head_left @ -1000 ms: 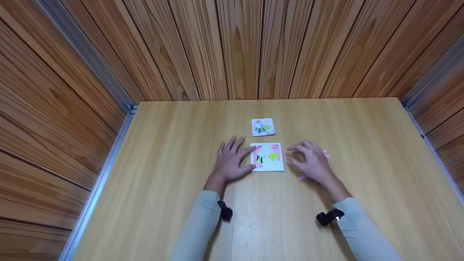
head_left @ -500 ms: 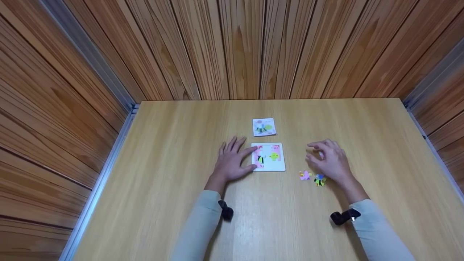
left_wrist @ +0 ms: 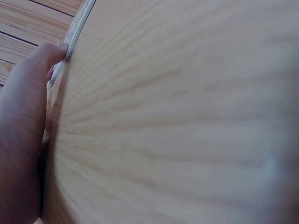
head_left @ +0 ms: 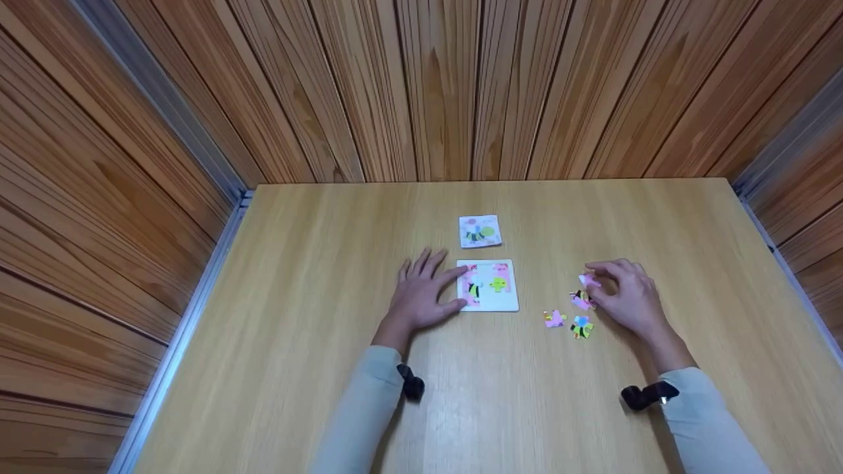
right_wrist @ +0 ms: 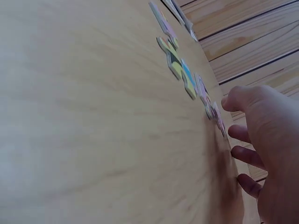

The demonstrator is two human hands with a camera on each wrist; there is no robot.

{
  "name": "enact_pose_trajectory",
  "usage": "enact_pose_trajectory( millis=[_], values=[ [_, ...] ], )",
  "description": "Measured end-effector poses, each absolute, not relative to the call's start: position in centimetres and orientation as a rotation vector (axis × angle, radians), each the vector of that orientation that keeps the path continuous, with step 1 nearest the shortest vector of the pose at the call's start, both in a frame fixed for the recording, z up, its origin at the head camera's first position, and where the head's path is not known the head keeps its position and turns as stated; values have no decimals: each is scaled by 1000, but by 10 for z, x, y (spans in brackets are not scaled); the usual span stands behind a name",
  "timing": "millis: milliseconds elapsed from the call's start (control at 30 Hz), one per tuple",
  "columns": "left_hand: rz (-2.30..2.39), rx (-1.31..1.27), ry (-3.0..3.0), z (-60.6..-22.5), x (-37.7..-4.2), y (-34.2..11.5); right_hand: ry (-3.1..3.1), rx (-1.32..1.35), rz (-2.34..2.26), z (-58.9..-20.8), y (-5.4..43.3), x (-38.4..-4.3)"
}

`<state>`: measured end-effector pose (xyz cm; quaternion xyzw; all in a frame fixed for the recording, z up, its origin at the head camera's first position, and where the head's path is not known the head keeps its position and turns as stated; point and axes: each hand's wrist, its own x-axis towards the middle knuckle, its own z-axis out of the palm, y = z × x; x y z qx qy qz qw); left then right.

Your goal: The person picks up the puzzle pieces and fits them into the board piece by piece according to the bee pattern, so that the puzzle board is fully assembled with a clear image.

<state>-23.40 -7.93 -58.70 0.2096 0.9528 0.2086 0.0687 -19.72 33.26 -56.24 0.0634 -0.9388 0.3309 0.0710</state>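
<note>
My left hand [head_left: 421, 293] lies with spread fingers at the left edge of a white puzzle board [head_left: 487, 306]. Its thumb and index finger rest on that edge, as the thumb against the board [left_wrist: 77, 30] in the left wrist view also shows. Pink, yellow and black jigsaw pieces sit in the board's side columns, with a white strip between. My right hand [head_left: 629, 296] hovers beside loose jigsaw pieces, its fingers loosely bent and apart. Nearest its fingertips are a pink jigsaw piece [head_left: 588, 280] and a pink-and-black one [head_left: 581, 301]. The right wrist view shows nothing pinched.
Closer to me lie a pink jigsaw piece [head_left: 554, 318] and a yellow-green one with blue [head_left: 581, 327]. A square picture card [head_left: 480, 232] with a bee lies behind the board. Wood-panelled walls [head_left: 435, 92] border the table [head_left: 316, 263].
My right hand has moved away from the board to the right, uncovering the loose jigsaw pieces one after another. The left hand stays at the board's edge.
</note>
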Motion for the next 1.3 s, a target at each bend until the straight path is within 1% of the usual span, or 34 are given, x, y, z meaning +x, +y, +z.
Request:
enact_pose_trajectory(
  millis=[733,1300],
  values=[
    [636,628,2873,-587,-234,-79,-2893,223,1020,-568,343,-201],
    [633,616,2870,-587,-234,-78,-2860,231,1031,-568,338,-203]
  ],
)
